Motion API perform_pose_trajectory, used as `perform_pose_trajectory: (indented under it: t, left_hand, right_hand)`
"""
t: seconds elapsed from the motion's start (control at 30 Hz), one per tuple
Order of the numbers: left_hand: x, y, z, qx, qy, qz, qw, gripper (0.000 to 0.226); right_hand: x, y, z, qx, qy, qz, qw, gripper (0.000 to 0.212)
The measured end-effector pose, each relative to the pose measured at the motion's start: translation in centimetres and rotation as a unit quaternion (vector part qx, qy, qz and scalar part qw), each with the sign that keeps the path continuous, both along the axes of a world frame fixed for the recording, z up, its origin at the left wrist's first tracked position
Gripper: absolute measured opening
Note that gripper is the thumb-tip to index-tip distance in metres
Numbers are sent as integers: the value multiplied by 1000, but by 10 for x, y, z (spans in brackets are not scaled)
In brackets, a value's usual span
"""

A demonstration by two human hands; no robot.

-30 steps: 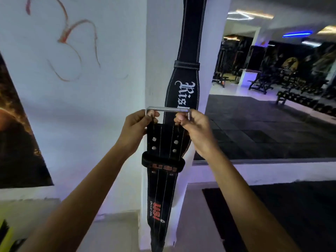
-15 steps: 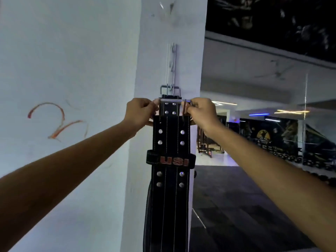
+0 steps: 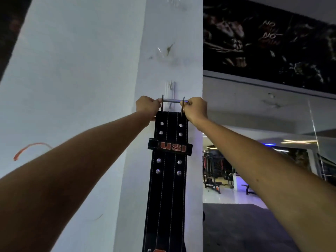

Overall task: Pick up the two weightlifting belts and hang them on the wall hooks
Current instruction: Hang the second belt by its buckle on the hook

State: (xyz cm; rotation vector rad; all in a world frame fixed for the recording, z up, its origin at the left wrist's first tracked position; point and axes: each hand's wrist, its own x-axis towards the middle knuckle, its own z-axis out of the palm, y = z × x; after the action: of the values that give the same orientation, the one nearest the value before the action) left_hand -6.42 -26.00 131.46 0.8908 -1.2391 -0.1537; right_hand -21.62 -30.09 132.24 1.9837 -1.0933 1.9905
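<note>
Up against the white pillar (image 3: pixel 174 51), both hands are lifting higher now: left hand (image 3: pixel 147 106) and right hand (image 3: pixel 195 109) gripping the black stitched leather belt's (image 3: pixel 168 179) steel buckle (image 3: pixel 173 101), nearing the white wall hook (image 3: pixel 170 88).

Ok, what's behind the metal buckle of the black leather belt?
A white wall hook on the white pillar shows behind the silver buckle of the black leather belt. Its lower part and any other belt are covered.

One head-worn view looks upward, close to the white pillar (image 3: pixel 169 51).
</note>
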Motion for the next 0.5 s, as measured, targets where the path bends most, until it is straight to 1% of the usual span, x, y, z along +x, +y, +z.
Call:
perform_pose_trajectory:
  t: [0.1, 0.23, 0.33, 0.4, 0.5]
  left_hand:
    - [7, -24, 1, -24, 8, 16, 1000, 29]
    - [18, -39, 2, -43, 10, 34, 998, 36]
    - [19, -42, 6, -38, 17, 52, 998, 33]
    - [19, -43, 4, -28, -5, 86, 996, 32]
    - [21, -44, -6, -44, -66, 133, 988, 46]
  right_hand:
    - [6, -16, 5, -27, -6, 10, 1000, 46]
    - [16, -20, 11, -56, -10, 12, 998, 47]
    - [21, -23, 16, -20, -26, 14, 999, 50]
    - [21, -31, 13, 15, -45, 31, 998, 47]
    - [18, -43, -2, 3, -73, 70, 995, 29]
